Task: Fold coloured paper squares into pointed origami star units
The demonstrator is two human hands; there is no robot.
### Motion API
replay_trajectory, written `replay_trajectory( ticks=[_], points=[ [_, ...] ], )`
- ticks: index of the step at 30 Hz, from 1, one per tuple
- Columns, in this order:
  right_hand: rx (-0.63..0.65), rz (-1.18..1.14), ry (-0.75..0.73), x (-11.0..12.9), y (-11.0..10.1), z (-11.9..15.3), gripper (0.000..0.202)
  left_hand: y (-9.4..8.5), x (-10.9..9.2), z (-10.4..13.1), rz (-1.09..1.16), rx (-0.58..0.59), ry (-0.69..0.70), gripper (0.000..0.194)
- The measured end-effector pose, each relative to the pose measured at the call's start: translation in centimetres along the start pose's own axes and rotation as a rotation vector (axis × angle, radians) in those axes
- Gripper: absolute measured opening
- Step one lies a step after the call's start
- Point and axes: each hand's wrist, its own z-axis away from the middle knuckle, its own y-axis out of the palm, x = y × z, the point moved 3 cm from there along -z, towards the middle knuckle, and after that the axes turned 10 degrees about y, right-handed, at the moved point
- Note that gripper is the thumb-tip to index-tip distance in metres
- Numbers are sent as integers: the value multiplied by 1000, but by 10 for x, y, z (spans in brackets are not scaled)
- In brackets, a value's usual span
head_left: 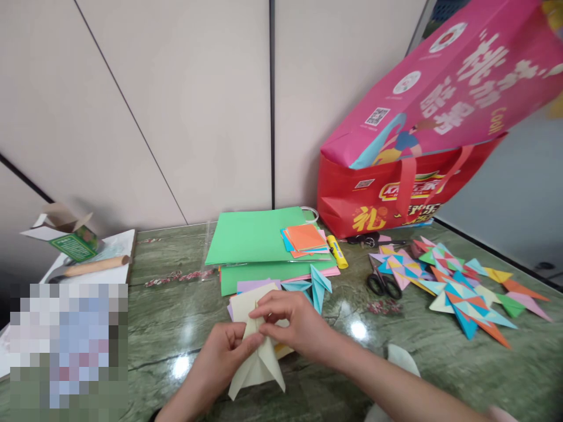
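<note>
A cream sheet of folded paper point(259, 369) is held in front of me, its lower end spread into pointed flaps. My left hand point(229, 346) grips its left side, thumb pressed on the middle. With bent fingers, my right hand point(288, 319) pinches the paper's upper part near a narrow fold. Beneath and behind lies a small stack of paper, with a cream sheet point(241, 300) and a purple sheet point(257, 286) showing. Light-blue folded paper pieces point(320, 287) rest just beyond my right hand. The fingertips partly hide the fold.
Behind are green sheets point(250, 234), orange paper squares point(307, 237) and a yellow glue stick point(337, 252). Scissors point(383, 284) and colourful folded-paper stars point(468, 299) lie right, below a red bag point(365, 202) and a pink bag point(422, 94). At left are an open box point(74, 243) and a wooden-handled tool point(97, 265).
</note>
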Motion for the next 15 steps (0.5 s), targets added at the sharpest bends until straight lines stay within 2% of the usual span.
replay_trajectory(
  ticks=[4, 8, 12, 15],
  points=[
    [6, -59, 61, -1, 0, 0, 25, 0, -1, 0, -21, -4, 9, 48],
    [19, -156, 214, 0, -1, -1, 20, 1, -5, 2, -1, 20, 20, 47],
    [-5, -321, 339, -3, -2, -2, 35, 3, -10, 4, -27, 50, 27, 48],
    [5, -402, 398, -7, -1, -3, 34, 4, -10, 4, -89, 36, 55, 50]
  ],
)
